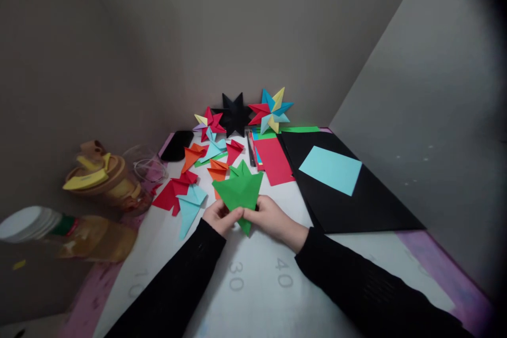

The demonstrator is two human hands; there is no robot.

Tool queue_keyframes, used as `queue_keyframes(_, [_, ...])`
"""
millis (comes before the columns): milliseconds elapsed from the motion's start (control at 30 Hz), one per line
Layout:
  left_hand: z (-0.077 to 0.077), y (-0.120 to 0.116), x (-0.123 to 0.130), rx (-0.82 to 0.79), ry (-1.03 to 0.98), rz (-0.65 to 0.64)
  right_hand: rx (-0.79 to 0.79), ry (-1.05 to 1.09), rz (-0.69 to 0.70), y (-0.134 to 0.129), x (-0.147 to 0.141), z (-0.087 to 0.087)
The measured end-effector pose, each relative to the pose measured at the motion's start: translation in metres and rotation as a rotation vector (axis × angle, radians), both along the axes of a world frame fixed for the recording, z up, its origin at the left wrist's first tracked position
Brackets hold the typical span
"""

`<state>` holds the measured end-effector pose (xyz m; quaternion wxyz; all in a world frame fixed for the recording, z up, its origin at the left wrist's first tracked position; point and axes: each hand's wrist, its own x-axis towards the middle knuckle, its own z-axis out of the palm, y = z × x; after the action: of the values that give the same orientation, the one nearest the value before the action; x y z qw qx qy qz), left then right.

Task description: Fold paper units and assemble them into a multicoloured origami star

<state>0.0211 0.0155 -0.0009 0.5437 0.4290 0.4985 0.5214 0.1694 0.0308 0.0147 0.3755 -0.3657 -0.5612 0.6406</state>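
A folded green paper (238,190) is held above the white table sheet, its wide pointed part toward the wall and a narrow tip toward me. My left hand (222,216) pinches its lower left edge, the thumb on top. On the lower right edge my right hand (273,217) closes in the same way, and the two thumbs nearly meet. Just beyond and to the left lie folded orange (217,169), light blue (190,203) and red (174,194) paper pieces.
Against the wall stand a black paper star (233,114) and multicoloured ones (272,110). A black folder (340,211) bearing a light blue sheet (331,169) lies right, beside red paper (274,159). A bottle (95,237), a lidded cup (119,185) and a phone (178,146) are left.
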Motion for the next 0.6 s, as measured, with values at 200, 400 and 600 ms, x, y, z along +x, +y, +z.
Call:
queue_keyframes(200, [-0.002,0.004,-0.004,-0.067,-0.077,0.114,0.137,0.093,-0.193,-0.004,-0.002,-0.005])
queue_keyframes(400, [-0.013,0.007,-0.004,-0.114,-0.161,0.128,0.311,0.0,-0.333,-0.01,-0.002,-0.007])
queue_keyframes(600, [-0.008,0.001,-0.002,-0.08,-0.12,0.117,0.397,-0.168,-0.452,-0.012,-0.002,-0.005])
